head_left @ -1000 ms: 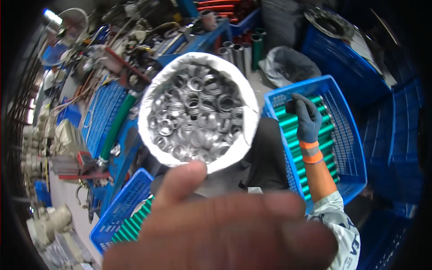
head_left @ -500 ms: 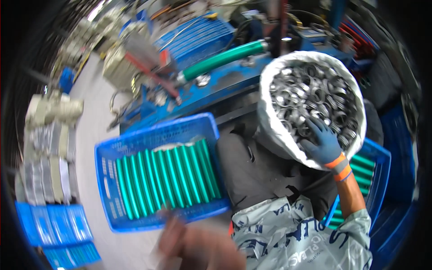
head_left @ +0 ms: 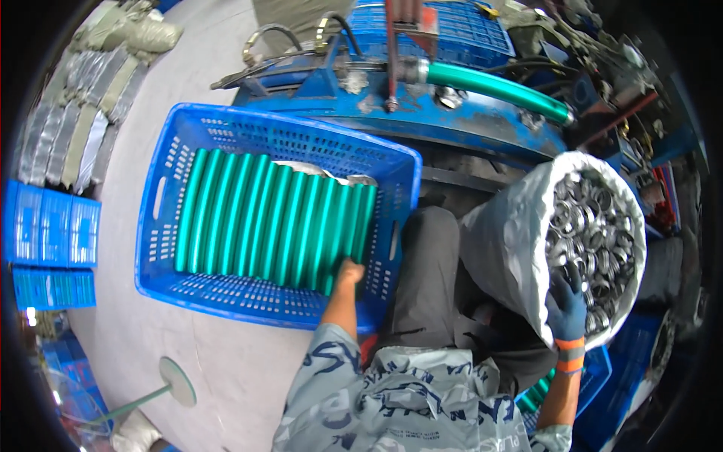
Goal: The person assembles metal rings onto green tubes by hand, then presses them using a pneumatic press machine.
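My bare left hand (head_left: 349,272) reaches into a blue plastic crate (head_left: 226,300). It closes round the near end of a green tube (head_left: 343,226) toward the right of the row; its fingertips are partly hidden. Several more glossy green tubes lie side by side there. My right hand (head_left: 568,303), in a blue-grey glove with an orange cuff, rests inside a white sack (head_left: 512,241) full of metal rings (head_left: 591,233). Its fingers stretch out over the rings, and no ring shows clearly held.
Beyond the crate stands a blue metal bench (head_left: 467,124) with a green tube (head_left: 501,87) mounted across it. Another blue crate (head_left: 595,377) is partly hidden under my right arm. Stacked grey bundles (head_left: 60,143) and blue crates (head_left: 53,226) line the left side.
My left hand has moved from the lower middle, where it was blurred, into the crate onto a tube. My right hand remains in the sack, fingers less spread. The view has shifted.
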### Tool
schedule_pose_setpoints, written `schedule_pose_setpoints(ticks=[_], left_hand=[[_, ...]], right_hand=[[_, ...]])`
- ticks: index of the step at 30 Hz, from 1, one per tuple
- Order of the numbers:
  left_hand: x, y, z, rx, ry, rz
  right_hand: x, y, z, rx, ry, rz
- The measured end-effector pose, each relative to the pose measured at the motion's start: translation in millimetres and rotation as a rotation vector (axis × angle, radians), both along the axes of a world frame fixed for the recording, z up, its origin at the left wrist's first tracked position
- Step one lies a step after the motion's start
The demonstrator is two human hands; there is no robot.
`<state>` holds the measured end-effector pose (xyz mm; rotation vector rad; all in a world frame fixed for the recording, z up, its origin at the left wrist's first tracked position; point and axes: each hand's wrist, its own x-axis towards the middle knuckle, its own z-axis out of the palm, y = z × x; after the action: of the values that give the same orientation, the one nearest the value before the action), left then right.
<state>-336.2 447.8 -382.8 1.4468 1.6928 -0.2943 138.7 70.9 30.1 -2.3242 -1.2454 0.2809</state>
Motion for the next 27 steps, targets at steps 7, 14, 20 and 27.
schedule_pose_setpoints(ticks=[7,14,20,27], left_hand=[[64,-19,79,0.020,0.219,-0.035],[64,-24,136,-0.184,-0.341,0.357],[77,-34,222,0.227,-0.848,0.477],[137,-3,412,0.729,-1.017,0.015]], right_hand=[[1,-19,20,-0.003,0.031,0.151],[8,-24,18,-0.025,0.048,0.009],[18,-34,32,0.000,-0.203,-0.031],[28,-53,68,-0.022,-0.321,0.002]])
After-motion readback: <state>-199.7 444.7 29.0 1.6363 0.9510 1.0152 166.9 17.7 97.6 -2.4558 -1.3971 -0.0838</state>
